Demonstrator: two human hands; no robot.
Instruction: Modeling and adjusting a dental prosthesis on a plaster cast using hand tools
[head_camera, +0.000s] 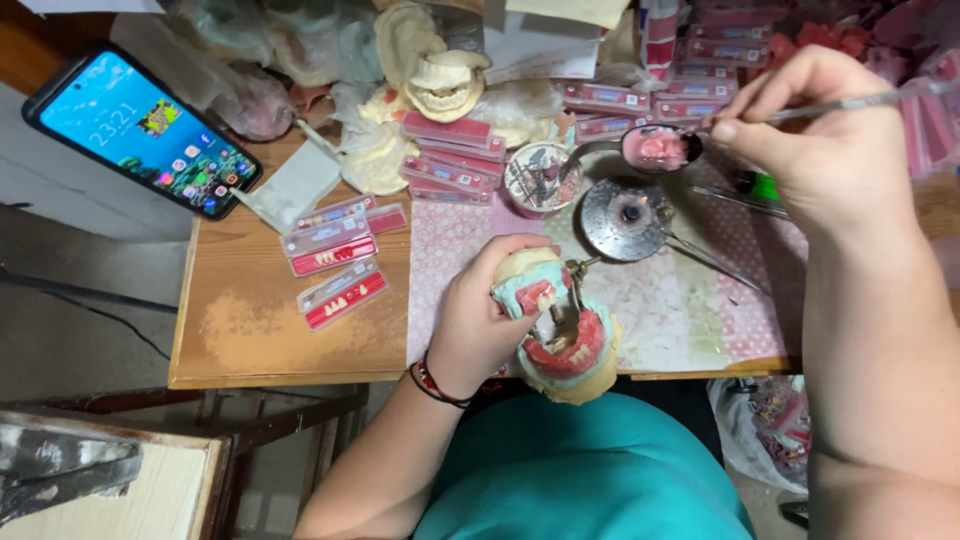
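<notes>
Pink wax rims a hinged plaster denture model (562, 340) at the table's near edge, left hand (480, 320) clasping its upper cast; right hand (820, 140) pinches a slim metal spatula (860, 102). Likely heavy, brittle.

Dental lab bench, probably: plaster jaw casts (440, 75), tooth cards (330, 248), burner (627, 217).

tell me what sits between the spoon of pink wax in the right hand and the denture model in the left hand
In the head view, a small round metal burner with a lit flame sits between the spoon and the denture model.
</notes>
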